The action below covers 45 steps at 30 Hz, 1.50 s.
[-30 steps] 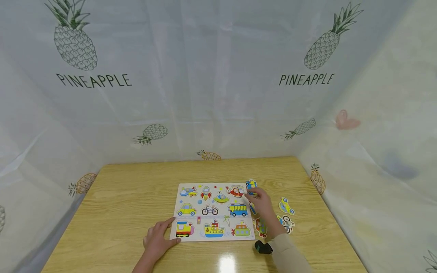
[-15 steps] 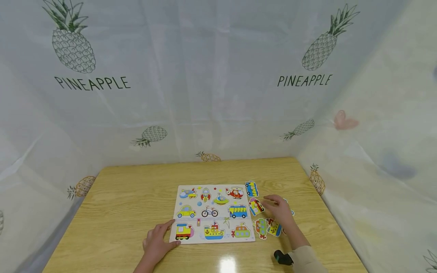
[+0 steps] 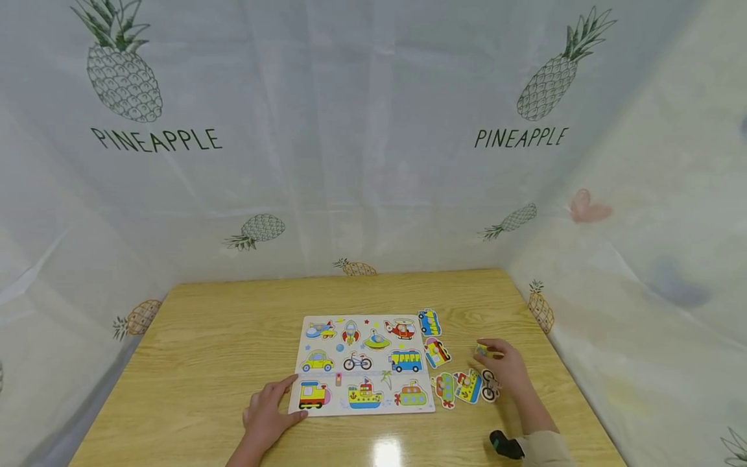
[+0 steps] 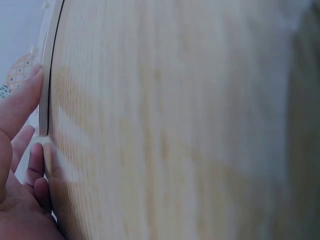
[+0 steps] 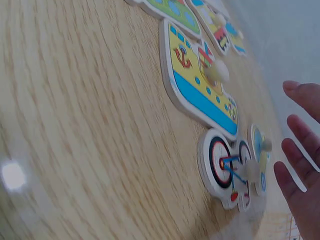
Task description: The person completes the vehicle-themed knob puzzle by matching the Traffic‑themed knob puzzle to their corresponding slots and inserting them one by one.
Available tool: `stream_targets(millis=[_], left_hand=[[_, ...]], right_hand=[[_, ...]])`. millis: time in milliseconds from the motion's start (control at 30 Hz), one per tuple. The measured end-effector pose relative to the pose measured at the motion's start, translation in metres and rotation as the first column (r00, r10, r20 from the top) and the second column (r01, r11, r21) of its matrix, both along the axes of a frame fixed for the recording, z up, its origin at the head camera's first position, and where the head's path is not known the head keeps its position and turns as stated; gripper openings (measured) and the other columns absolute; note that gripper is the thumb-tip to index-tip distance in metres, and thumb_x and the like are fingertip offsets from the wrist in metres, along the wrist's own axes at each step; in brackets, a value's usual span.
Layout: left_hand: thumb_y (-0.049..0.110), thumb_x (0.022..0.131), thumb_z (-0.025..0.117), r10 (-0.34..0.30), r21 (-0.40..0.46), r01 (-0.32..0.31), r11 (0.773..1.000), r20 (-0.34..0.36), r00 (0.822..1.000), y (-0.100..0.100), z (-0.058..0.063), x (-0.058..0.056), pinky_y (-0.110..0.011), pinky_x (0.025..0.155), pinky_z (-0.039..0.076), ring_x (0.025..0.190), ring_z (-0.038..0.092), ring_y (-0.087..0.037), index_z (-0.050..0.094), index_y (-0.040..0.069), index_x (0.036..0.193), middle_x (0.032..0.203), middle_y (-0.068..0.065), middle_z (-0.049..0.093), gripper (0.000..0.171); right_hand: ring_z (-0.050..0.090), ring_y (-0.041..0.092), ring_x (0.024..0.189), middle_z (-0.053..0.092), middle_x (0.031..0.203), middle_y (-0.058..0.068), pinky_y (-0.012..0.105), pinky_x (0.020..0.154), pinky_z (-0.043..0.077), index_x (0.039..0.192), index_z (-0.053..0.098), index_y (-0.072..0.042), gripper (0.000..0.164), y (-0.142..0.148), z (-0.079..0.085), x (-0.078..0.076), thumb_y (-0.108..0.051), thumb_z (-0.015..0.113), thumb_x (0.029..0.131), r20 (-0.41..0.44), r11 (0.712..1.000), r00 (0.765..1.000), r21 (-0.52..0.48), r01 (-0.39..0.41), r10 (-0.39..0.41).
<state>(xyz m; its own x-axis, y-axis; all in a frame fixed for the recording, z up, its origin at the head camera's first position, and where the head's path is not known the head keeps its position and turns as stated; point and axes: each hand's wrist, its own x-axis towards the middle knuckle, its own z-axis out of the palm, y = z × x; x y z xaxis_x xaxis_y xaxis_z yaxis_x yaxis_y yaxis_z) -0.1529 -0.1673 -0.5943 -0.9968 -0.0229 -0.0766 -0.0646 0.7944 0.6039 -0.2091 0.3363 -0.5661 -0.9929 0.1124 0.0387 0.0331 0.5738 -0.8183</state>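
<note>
In the head view my left hand [image 3: 267, 413] holds the lower left corner of a wooden vehicle puzzle board [image 3: 337, 403], thumb at the front edge and a finger along the side. The left wrist view has the thumb against the board's edge. My right hand [image 3: 512, 366] hovers over a yellow car piece [image 3: 483, 351], fingers spread and bent a little. Fingers and car stand apart in the right wrist view, where the car's knob shows. Close to that hand are a bicycle piece [image 5: 225, 165] and a ship piece [image 5: 200, 80] with a knob.
Right of the board lie a submarine piece [image 3: 445, 390], a train piece [image 3: 436, 352] and a bus piece [image 3: 429, 322]. A white pineapple-print curtain [image 3: 373, 130] rises behind the wooden table [image 3: 222, 331]. Some pictures on the board's top row have knobs.
My right hand has left the helicopter at the board's upper right and moved right, over the loose pieces to the yellow car. My left hand has stayed at the board's corner.
</note>
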Motion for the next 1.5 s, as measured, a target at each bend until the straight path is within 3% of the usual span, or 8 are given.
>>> stream_targets(millis=[267, 500, 933, 1333, 1500], left_hand=[[0.048, 0.067, 0.086, 0.003, -0.009, -0.003, 1.000, -0.005, 1.000, -0.002, -0.001, -0.001, -0.053, 0.076, 0.031, 0.110, 0.044, -0.040, 0.054, 0.021, 0.139, 0.127, -0.014, 0.052, 0.084], [0.048, 0.066, 0.086, 0.000, -0.009, 0.000, 1.000, -0.014, 1.000, -0.001, 0.000, -0.001, -0.053, 0.077, 0.032, 0.109, 0.045, -0.040, 0.055, 0.021, 0.138, 0.127, -0.014, 0.053, 0.083], [0.046, 0.067, 0.086, 0.007, 0.012, -0.007, 1.000, -0.012, 1.000, 0.001, 0.001, 0.001, -0.053, 0.077, 0.030, 0.109, 0.044, -0.038, 0.055, 0.021, 0.138, 0.124, -0.012, 0.053, 0.082], [0.047, 0.066, 0.086, 0.011, 0.012, -0.011, 1.000, -0.014, 1.000, 0.002, -0.001, 0.002, -0.052, 0.077, 0.030, 0.107, 0.044, -0.036, 0.055, 0.022, 0.138, 0.124, -0.011, 0.053, 0.082], [0.047, 0.066, 0.086, 0.011, 0.012, -0.011, 1.000, -0.013, 1.000, 0.001, -0.002, 0.002, -0.051, 0.076, 0.030, 0.106, 0.044, -0.036, 0.055, 0.022, 0.138, 0.124, -0.010, 0.054, 0.082]], right_hand=[[0.052, 0.046, 0.114, 0.053, 0.125, 0.026, 0.051, 0.087, 0.049, 0.122, 0.063, 0.004, 0.034, 0.012, -0.004, -0.001, 0.000, 0.068, 0.088, 0.057, 0.999, 0.998, -0.024, 0.029, -0.027], [0.053, 0.043, 0.113, 0.056, 0.123, 0.027, 0.051, 0.090, 0.046, 0.121, 0.064, 0.005, 0.030, 0.015, -0.013, -0.003, 0.003, 0.062, 0.090, 0.062, 1.000, 0.998, 0.009, 0.030, -0.030], [0.054, 0.028, 0.092, 0.057, 0.112, 0.021, 0.036, 0.073, 0.045, 0.112, 0.069, 0.003, 0.022, 0.013, -0.020, -0.010, 0.000, 0.059, 0.093, 0.049, 0.995, 0.998, 0.092, 0.029, -0.034], [0.055, 0.032, 0.096, 0.058, 0.106, 0.019, 0.045, 0.079, 0.045, 0.110, 0.070, 0.003, 0.021, 0.014, -0.024, -0.018, -0.001, 0.062, 0.092, 0.048, 0.992, 0.998, 0.125, 0.030, -0.036], [0.050, 0.027, 0.089, 0.054, 0.103, 0.016, 0.041, 0.076, 0.043, 0.108, 0.070, 0.004, 0.019, 0.014, -0.025, -0.021, -0.002, 0.064, 0.091, 0.037, 0.988, 0.999, 0.152, 0.008, -0.014]])
